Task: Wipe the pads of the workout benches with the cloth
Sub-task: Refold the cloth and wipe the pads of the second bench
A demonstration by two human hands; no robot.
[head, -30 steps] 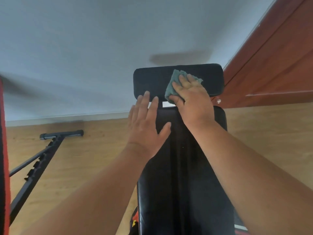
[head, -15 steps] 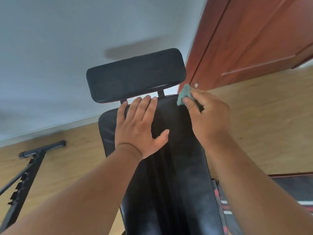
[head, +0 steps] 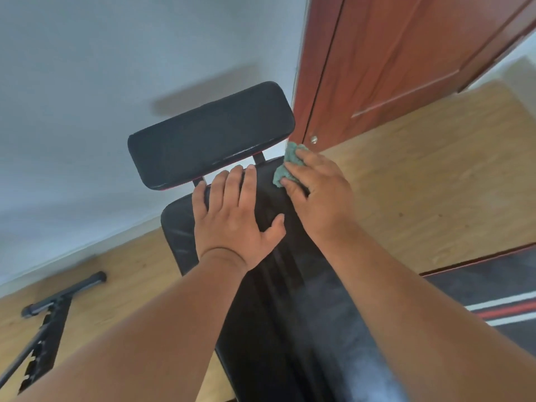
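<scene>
Head view looks down a black bench: a long pad point(head: 290, 300) runs away from the camera, with a short headrest pad point(head: 211, 134) just beyond it. Left hand point(head: 235, 219) lies flat on the long pad's far end, fingers spread and holding nothing. Right hand point(head: 316, 195) presses a green cloth point(head: 287, 163) onto the pad's far right corner, fingers closed over it. A brown door point(head: 406, 53) stands beyond, and a black frame point(head: 46, 329) lies on the wood floor point(head: 435, 175) at left.

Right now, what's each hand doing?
Left hand: open, flat on the long back pad.
Right hand: closed on the green cloth at the pad's top right corner.
</scene>
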